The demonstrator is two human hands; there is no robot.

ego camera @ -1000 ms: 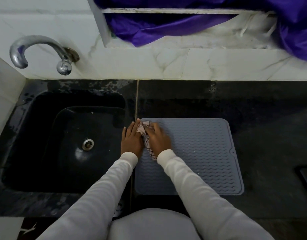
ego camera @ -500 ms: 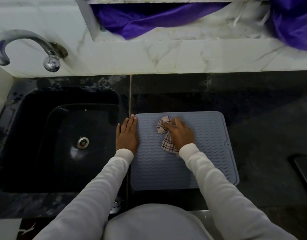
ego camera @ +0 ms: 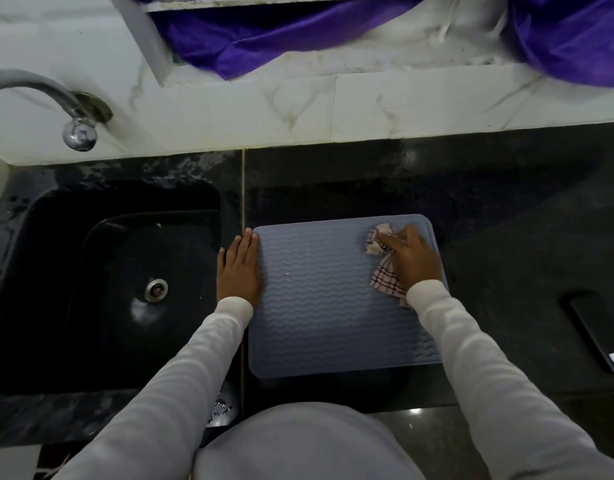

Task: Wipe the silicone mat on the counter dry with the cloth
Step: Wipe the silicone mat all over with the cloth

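A grey-blue silicone mat (ego camera: 326, 306) with wavy ridges lies flat on the black counter, just right of the sink. My right hand (ego camera: 414, 259) presses a crumpled white cloth with dark checks (ego camera: 383, 268) onto the mat's far right corner. Small water drops glint on the mat's middle and far part. My left hand (ego camera: 239, 268) lies flat, fingers together, on the mat's left edge and the counter beside it, holding nothing.
A black sink (ego camera: 125, 282) with a metal drain (ego camera: 156, 289) fills the left side, a chrome tap (ego camera: 66, 112) above it. A dark phone-like slab (ego camera: 596, 337) lies on the counter (ego camera: 506, 216) at the right. Marble wall and purple fabric (ego camera: 264, 39) are behind.
My right hand has slid the cloth across the mat from its far left corner to its far right corner. My left hand has stayed at the left edge.
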